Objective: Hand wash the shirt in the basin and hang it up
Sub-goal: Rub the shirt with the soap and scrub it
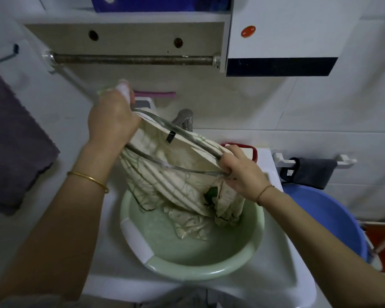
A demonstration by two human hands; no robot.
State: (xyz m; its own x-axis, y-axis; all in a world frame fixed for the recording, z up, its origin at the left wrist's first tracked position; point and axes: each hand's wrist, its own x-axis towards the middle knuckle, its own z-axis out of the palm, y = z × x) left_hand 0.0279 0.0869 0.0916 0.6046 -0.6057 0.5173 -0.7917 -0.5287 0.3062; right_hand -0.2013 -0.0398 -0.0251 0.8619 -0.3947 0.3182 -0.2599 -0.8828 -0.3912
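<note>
A wet cream shirt (165,174) with thin green lines and a dark edge trim hangs stretched above a pale green basin (187,266). My left hand (111,121) grips one end of the trimmed edge, raised at the upper left. My right hand (238,172) grips the other end, lower and to the right, over the basin's far rim. The shirt's lower folds trail into the soapy water in the basin. The basin sits in a white sink (276,285).
A steel tap (185,120) stands just behind the shirt. A metal rail (131,60) runs under the wall cabinet above. A purple towel (13,141) hangs at the left. A blue tub (333,221) and a dark cloth on a rack (309,172) are at the right.
</note>
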